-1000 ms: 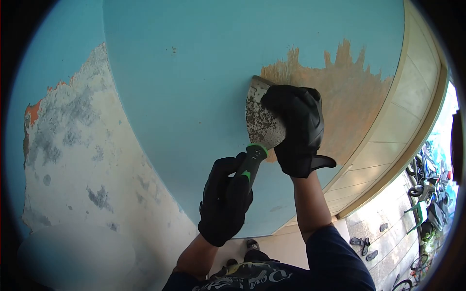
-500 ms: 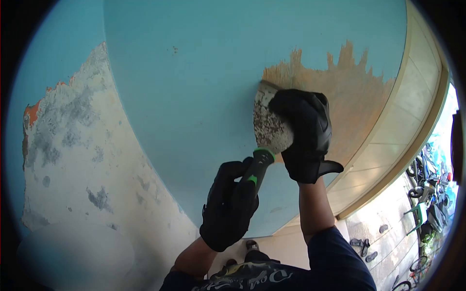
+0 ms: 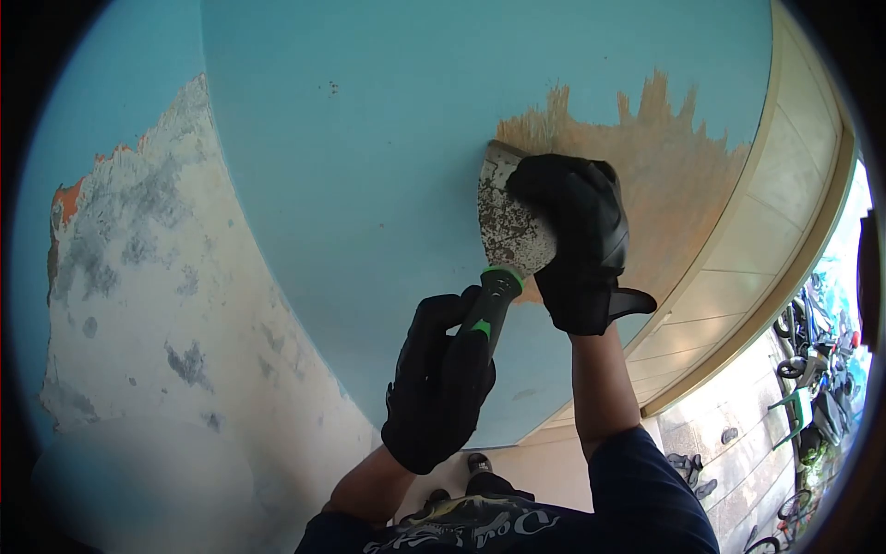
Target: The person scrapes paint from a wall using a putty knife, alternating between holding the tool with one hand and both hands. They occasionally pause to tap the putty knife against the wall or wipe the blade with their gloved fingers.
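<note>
A wide paint scraper (image 3: 508,222) with a speckled, worn metal blade and a black-and-green handle lies against the blue wall (image 3: 351,185). Its blade edge meets the left border of a scraped brown patch (image 3: 664,175). My left hand (image 3: 438,383), in a black glove, is wrapped round the handle. On the right side of the blade, my gloved right hand (image 3: 581,240) grips with its fingers bent over the metal; its thumb sticks out to the right. The fingertips are partly hidden.
To the left, another wall section (image 3: 138,277) is stripped to white and grey, with some orange along its upper edge. A beige tiled border (image 3: 738,240) curves along the right. Beyond it are pavement with sandals (image 3: 688,469), a green chair (image 3: 794,411) and motorbikes (image 3: 817,360).
Both hands and the scraper have shifted slightly up the wall, with the blade edge now a little higher and farther left. The grip looks the same.
</note>
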A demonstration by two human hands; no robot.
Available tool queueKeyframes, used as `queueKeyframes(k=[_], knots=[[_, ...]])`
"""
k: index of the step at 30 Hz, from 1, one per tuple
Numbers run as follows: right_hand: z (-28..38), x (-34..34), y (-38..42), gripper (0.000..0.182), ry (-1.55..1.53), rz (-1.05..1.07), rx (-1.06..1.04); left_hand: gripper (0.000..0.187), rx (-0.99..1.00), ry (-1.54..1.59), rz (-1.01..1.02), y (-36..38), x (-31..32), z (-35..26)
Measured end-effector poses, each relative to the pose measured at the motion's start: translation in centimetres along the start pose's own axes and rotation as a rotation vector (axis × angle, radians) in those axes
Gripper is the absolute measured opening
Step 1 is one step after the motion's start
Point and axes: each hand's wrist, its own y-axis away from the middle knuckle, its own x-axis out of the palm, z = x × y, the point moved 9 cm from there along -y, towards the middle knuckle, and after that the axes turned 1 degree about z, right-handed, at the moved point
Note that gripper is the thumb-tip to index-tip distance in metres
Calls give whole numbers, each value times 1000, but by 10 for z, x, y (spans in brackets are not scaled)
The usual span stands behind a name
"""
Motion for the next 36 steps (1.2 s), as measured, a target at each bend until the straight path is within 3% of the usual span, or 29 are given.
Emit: queueKeyframes(k=[2,3,7,10,11,12,14,16,19,21,22,24,27,29,33,36], knots=[[-2,3,5,24,56,108,67,25,-229,523,-27,7,9,20],[0,3,4,24,62,117,60,24,-162,345,-59,3,7,13],[-7,1,-13,20,-57,-6,-16,27,-121,443,-64,-9,6,4],[-3,1,-3,22,41,93,44,29,-158,369,-103,2,9,16],[-4,2,-11,22,41,81,27,29,47,224,-81,-6,8,-1],[-4,2,-20,22,4,48,-1,29,59,221,-85,-9,3,-3],[-1,0,-21,24,-71,2,-26,27,-150,470,13,-13,5,-3],[-2,0,-6,24,-15,42,6,26,-103,323,-49,-8,1,1],[-6,3,-14,24,24,48,5,23,-154,500,-7,-7,5,7],[0,0,-19,23,-15,15,-43,22,15,-9,-5,-11,-3,-15],[1,0,-12,23,-14,25,-31,22,1,-6,-2,-6,-2,-10],[-3,2,-4,25,43,73,22,22,-165,420,7,0,4,13],[-4,1,-18,27,1,15,-19,23,-143,598,17,-5,7,10],[-7,4,-13,28,-102,-2,60,23,-136,520,-16,-7,4,5],[-9,7,-7,30,21,69,53,23,-53,367,-5,-4,4,9],[-2,2,-17,29,-23,-9,-41,24,-125,562,6,-19,-1,-5]])
